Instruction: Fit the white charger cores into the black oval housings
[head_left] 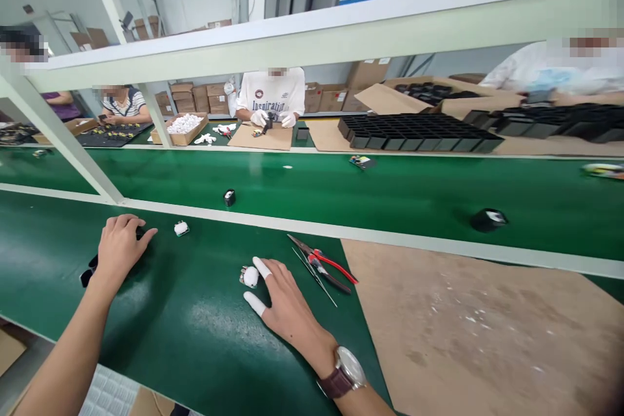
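My left hand (121, 244) is bent over a black casing (140, 233), which shows between thumb and fingers; the fingertips are partly hidden. Another black part (88, 271) lies beside that wrist. My right hand (283, 292), with white finger cots on thumb and index finger and a watch on the wrist, is open. Its fingers are spread beside a small circuit board with a white top (250, 277); the index fingertip is close to it, but contact cannot be made out. A similar white-topped board (181, 228) lies to the right of my left hand.
Red-handled pliers (324, 263) and tweezers (314, 276) lie right of my right hand, beside a cardboard sheet (468, 338). Beyond a pale rail, a green belt (312, 188) carries black casings (489, 220). A shelf beam (312, 45) crosses above. Several people sit opposite.
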The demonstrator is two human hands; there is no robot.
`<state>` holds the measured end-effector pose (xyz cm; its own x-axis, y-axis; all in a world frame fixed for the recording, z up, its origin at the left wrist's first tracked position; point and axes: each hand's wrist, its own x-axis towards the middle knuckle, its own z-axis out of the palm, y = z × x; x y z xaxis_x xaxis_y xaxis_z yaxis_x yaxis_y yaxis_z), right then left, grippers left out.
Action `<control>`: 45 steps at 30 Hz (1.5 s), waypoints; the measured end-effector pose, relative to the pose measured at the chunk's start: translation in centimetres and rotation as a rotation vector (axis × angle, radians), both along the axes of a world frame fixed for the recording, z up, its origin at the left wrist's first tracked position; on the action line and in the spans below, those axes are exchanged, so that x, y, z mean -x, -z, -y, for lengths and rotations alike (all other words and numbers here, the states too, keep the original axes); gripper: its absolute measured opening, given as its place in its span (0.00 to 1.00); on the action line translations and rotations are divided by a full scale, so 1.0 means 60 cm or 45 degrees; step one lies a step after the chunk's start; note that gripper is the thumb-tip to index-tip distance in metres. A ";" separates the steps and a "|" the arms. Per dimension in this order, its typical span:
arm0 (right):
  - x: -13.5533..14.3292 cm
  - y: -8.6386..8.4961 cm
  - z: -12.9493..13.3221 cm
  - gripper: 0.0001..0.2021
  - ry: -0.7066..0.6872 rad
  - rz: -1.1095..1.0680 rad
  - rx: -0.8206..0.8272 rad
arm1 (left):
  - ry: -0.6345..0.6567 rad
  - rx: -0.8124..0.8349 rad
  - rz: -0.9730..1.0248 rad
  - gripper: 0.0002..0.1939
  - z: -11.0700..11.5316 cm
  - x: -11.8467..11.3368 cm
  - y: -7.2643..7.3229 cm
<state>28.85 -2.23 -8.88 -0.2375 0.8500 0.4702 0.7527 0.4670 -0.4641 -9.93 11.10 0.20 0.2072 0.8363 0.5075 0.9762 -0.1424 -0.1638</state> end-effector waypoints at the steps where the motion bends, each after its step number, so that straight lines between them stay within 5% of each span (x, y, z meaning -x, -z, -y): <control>1: -0.002 0.006 -0.002 0.32 0.019 0.004 -0.015 | -0.037 -0.015 0.011 0.24 0.001 0.010 -0.005; 6: -0.001 0.024 -0.015 0.23 -0.010 0.049 -0.143 | -0.055 0.112 -0.013 0.21 0.012 0.049 -0.008; 9: 0.005 0.019 -0.014 0.21 -0.026 -0.002 -0.153 | -0.035 0.213 0.010 0.15 0.017 0.033 0.000; 13: 0.012 0.007 -0.009 0.19 -0.007 -0.038 -0.083 | 0.372 0.298 0.328 0.13 0.032 -0.054 0.002; 16: 0.013 0.003 -0.005 0.19 -0.005 -0.028 -0.042 | 0.751 0.557 0.610 0.11 0.054 -0.152 0.011; 19: 0.009 -0.002 0.000 0.19 -0.018 -0.013 -0.012 | 0.996 0.687 0.649 0.09 0.071 -0.236 0.041; 22: 0.000 -0.010 0.009 0.19 -0.025 0.003 0.014 | 1.091 0.653 0.678 0.10 0.073 -0.272 0.077; 26: -0.006 -0.017 0.013 0.29 -0.033 0.016 0.026 | 1.033 0.698 0.846 0.32 0.067 -0.251 0.095; 29: -0.004 -0.012 0.007 0.26 -0.018 0.016 0.018 | 0.989 0.797 0.855 0.45 0.065 -0.226 0.092; 36: 0.005 -0.019 0.007 0.21 -0.015 -0.281 -0.074 | 1.020 1.007 0.834 0.40 0.080 -0.232 0.113; 45: 0.019 -0.024 0.024 0.32 -0.056 -0.201 -0.149 | 1.224 0.845 0.679 0.40 0.102 -0.246 0.107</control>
